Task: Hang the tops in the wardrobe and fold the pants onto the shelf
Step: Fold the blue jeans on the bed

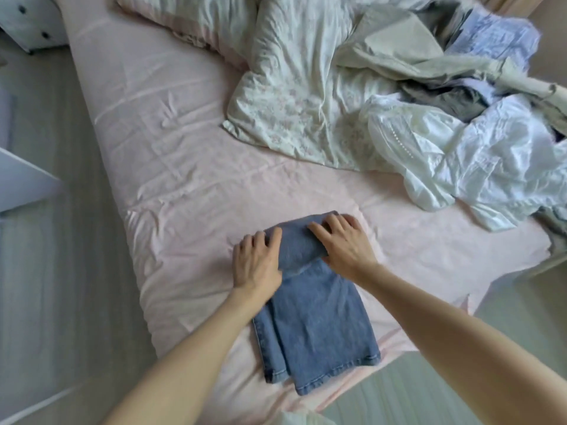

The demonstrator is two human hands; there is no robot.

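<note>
Jeans mid-fold on the bed

I have both hands on the blue jeans point(313, 314), which lie on the pink sheet point(171, 167) near the bed's foot. My left hand point(256, 262) and right hand point(343, 243) curl over the doubled far end. I'd bring that roll toward the hems squarely, edges aligned, then press flat.

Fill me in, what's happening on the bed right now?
A person is folding a pair of blue jeans on the pink sheet. The left hand and right hand both grip the far end, which is doubled over toward the legs; the hems lie flat near the bed's edge. A pile of other clothes sits unsorted at the far right, beside a crumpled duvet.
</note>
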